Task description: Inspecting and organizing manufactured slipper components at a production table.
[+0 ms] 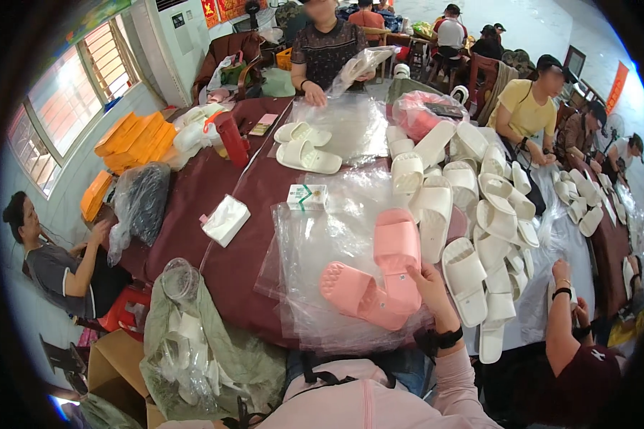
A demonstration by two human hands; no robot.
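Two pink slippers lie on a stack of clear plastic bags (pixel 315 250) in front of me. One pink slipper (pixel 396 247) points away from me; the other pink slipper (pixel 354 293) lies sole up, crossing under it. My right hand (pixel 431 284), with a black band on the wrist, grips the near end of the first slipper at its right side. My left hand does not show in the picture.
A heap of white slippers (pixel 479 207) fills the dark red table (pixel 193 193) to the right. A white-green box (pixel 307 196), a white packet (pixel 225 219), a red bottle (pixel 233 139) and orange boxes (pixel 136 139) lie further off. Co-workers sit all around; one's arm (pixel 559 314) is close on my right.
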